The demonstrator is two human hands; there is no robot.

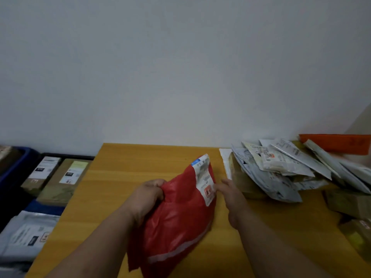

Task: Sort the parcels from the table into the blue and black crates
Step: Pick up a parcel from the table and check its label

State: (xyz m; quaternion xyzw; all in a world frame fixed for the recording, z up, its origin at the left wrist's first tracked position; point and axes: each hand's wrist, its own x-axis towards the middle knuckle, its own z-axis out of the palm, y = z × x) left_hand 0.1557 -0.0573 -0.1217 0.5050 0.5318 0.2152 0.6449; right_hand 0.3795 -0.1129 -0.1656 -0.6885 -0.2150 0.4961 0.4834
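Observation:
A red plastic mailer (pixel 176 213) with a white shipping label is held up over the wooden table (pixel 124 177). My left hand (pixel 148 195) grips its left edge with curled fingers. My right hand (pixel 230 191) touches the label's right edge with its fingers fairly straight. At the left, beside the table, stand a black crate (pixel 66 156) holding brown boxes with labels and a blue crate (pixel 18 167). A grey mailer (pixel 28 233) lies lower left, on a blue edge.
A heap of grey and white mailers (pixel 281 167) covers the table's right back part, on top of brown boxes (pixel 349 201). An orange parcel (pixel 337 143) lies behind the heap by the white wall.

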